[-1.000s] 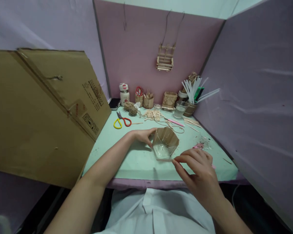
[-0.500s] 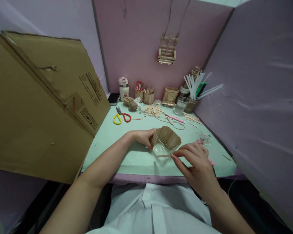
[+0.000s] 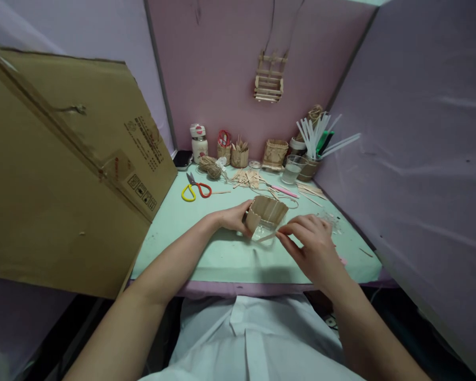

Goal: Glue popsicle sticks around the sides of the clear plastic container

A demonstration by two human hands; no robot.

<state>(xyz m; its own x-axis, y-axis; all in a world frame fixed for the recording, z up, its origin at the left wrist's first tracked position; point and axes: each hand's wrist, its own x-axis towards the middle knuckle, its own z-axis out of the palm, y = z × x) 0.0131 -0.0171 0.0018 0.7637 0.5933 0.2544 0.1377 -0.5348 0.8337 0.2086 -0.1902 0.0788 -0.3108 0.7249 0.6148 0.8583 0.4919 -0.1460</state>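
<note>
My left hand (image 3: 238, 218) is closed around the left side of a small clear container (image 3: 265, 230) with flat wooden sticks standing side by side around much of its wall. The container is tilted, its opening towards me, and its near side is bare and see-through. At that near edge my right hand (image 3: 307, 241) pinches a thin wooden stick (image 3: 267, 238) between thumb and fingertips. Whether this stick touches the container I cannot tell. Beyond the container lie a pile of wooden sticks (image 3: 247, 179) and a pink-handled tool (image 3: 285, 191).
Scissors (image 3: 196, 188) with yellow and red handles lie left of centre, near a twine ball (image 3: 212, 168). Along the back stand a white bottle (image 3: 199, 144), stick-covered cups (image 3: 240, 156) and a water cup (image 3: 292, 170). A cardboard sheet (image 3: 75, 174) leans at left.
The container has tipped and moved slightly away from me. My right hand has shifted up and left with it, and the stick in its fingers now shows more clearly.
</note>
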